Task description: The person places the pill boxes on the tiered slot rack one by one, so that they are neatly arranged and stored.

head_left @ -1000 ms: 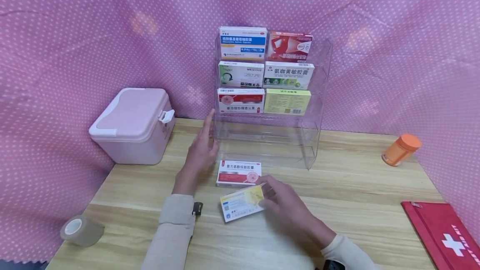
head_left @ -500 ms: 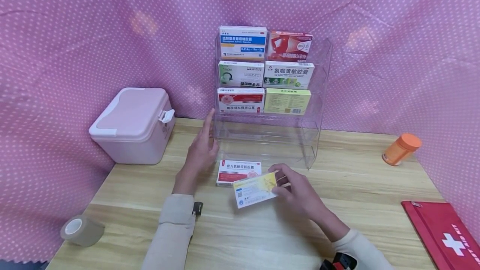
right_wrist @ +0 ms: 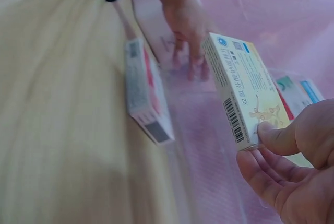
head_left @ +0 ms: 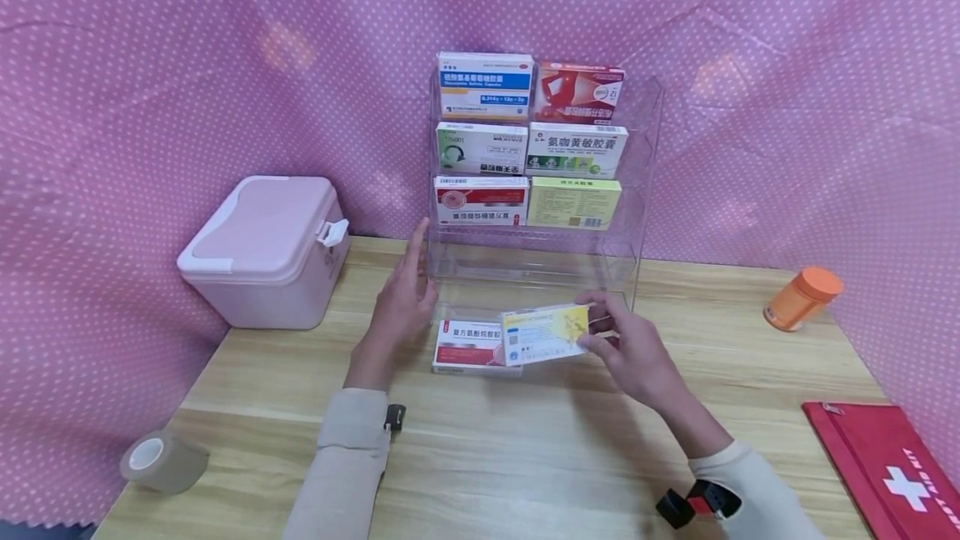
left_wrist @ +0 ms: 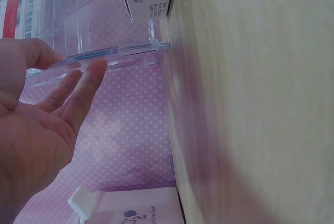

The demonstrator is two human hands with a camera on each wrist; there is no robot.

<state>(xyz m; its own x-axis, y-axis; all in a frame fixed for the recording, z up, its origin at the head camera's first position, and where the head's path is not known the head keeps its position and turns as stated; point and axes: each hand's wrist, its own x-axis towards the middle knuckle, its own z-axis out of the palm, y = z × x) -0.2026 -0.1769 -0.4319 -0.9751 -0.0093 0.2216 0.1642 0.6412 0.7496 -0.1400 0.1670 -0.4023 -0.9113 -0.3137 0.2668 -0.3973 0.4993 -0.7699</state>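
My right hand (head_left: 637, 352) pinches the right end of a white and yellow medicine box (head_left: 543, 336) between thumb and fingers, tilted above the table in front of the clear display rack (head_left: 626, 323). A red and white medicine box (head_left: 468, 344) lies flat below, its right part overlapped by the held box. My left hand (head_left: 401, 298) is at the rack's left side; in the left wrist view its thumb (left_wrist: 44, 57) and straight fingers lie on either side of the clear side panel (left_wrist: 135, 50). Medicine boxes fill the rack's upper three tiers, including a yellow-green box (head_left: 574, 203).
A pink lidded medicine chest (head_left: 262, 248) stands at the back left, with a roll of tape (head_left: 165, 462) nearer the front. On the right are an orange bottle (head_left: 802, 300) and a red first aid pouch (head_left: 877, 465). A pink dotted curtain (head_left: 750, 107) hangs behind.
My right hand has lifted the white and yellow box off the front of the table and carried it right and away from me, toward the rack's lower tiers. My left hand stays put.
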